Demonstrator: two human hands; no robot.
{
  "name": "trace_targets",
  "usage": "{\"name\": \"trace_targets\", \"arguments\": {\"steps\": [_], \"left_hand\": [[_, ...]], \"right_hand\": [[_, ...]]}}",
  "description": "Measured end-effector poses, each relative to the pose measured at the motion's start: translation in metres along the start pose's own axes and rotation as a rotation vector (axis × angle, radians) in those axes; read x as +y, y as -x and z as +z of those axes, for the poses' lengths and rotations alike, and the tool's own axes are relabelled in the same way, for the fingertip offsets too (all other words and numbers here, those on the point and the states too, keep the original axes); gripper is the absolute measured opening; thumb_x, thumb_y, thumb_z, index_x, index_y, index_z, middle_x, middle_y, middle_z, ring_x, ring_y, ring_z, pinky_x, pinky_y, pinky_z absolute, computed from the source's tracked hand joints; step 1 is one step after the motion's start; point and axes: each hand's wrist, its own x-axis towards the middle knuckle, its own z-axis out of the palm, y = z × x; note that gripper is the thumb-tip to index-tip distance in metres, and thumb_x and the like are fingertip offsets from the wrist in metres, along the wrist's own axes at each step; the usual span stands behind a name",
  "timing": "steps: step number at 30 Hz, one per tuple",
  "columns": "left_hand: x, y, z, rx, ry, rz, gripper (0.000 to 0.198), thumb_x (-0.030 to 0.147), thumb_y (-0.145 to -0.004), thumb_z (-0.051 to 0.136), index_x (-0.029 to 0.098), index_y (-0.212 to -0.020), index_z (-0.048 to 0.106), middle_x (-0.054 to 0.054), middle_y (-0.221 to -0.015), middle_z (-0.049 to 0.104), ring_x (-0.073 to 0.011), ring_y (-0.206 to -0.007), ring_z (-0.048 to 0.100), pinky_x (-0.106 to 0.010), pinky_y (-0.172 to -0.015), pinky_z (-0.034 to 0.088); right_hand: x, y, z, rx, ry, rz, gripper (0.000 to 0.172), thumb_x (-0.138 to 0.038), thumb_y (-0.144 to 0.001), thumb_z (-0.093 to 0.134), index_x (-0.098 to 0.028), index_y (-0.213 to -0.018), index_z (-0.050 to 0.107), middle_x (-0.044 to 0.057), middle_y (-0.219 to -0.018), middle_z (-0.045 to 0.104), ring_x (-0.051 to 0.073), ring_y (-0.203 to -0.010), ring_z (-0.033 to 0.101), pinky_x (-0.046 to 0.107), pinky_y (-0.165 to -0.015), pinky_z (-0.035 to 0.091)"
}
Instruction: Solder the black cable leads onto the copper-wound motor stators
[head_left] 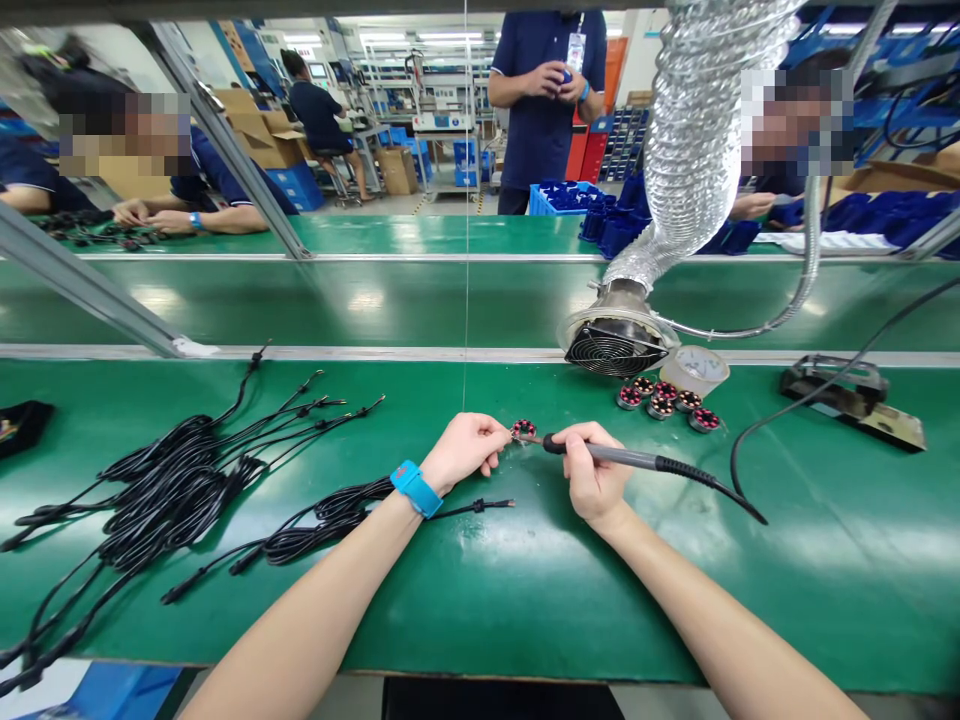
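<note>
One stator (523, 430) left hand (465, 450), one iron (622, 457) right hand (592, 482).

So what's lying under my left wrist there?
A coiled black cable on the green bench; its connector end pokes out to the right of the wrist. The stretch directly beneath the blue wristband is covered by the arm, so that part cannot be seen.

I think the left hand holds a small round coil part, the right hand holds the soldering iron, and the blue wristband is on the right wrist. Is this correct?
Not quite: the head view shows the blue wristband on the left wrist. The left hand does hold the small round coil part, and the right hand the soldering iron.
</note>
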Motion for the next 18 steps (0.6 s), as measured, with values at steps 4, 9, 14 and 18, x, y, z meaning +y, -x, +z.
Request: {"name": "trace_targets", "arguments": {"steps": [4, 9, 14, 18], "left_hand": [[0.0, -0.0002, -0.0006, -0.005, 0.004, 0.0, 0.018, 0.026, -0.082, 0.058, 0.012, -0.071, 0.06, 0.002, -0.048, 0.056, -0.0065, -0.037, 0.048, -0.015, -0.04, 0.036], [-0.001, -0.0005, -0.0004, -0.011, 0.008, 0.003, 0.019, 0.028, -0.081, 0.059, 0.013, -0.07, 0.06, 0.002, -0.049, 0.056, -0.0066, -0.037, 0.048, -0.016, -0.04, 0.036], [-0.0016, -0.001, 0.0002, -0.015, 0.008, 0.005, 0.019, 0.028, -0.081, 0.059, 0.013, -0.071, 0.06, 0.002, -0.049, 0.056, -0.0069, -0.037, 0.048, -0.016, -0.04, 0.036], [-0.0006, -0.0008, 0.0001, -0.019, 0.017, 0.01, 0.019, 0.028, -0.082, 0.059, 0.012, -0.071, 0.06, 0.002, -0.049, 0.056, -0.0067, -0.038, 0.048, -0.016, -0.04, 0.037]], "right_hand": [[0.0032, 0.0007, -0.0003, 0.037, -0.032, 0.026, 0.026, -0.032, -0.093, 0.049, -0.017, -0.077, 0.063, -0.004, -0.047, 0.047, 0.009, -0.037, 0.043, 0.023, -0.042, 0.037], [0.0052, 0.0014, 0.0013, 0.031, -0.048, 0.052, 0.027, -0.032, -0.093, 0.049, -0.017, -0.077, 0.063, -0.004, -0.047, 0.046, 0.009, -0.037, 0.043, 0.023, -0.042, 0.036], [0.0042, 0.0014, 0.0024, -0.007, -0.092, 0.041, 0.024, -0.03, -0.094, 0.049, -0.017, -0.078, 0.063, -0.004, -0.046, 0.045, 0.009, -0.037, 0.041, 0.023, -0.043, 0.037], [0.0028, 0.0011, 0.0026, -0.02, -0.103, 0.038, 0.023, -0.028, -0.094, 0.049, -0.017, -0.078, 0.063, -0.005, -0.046, 0.045, 0.009, -0.037, 0.041, 0.023, -0.044, 0.038]]}}
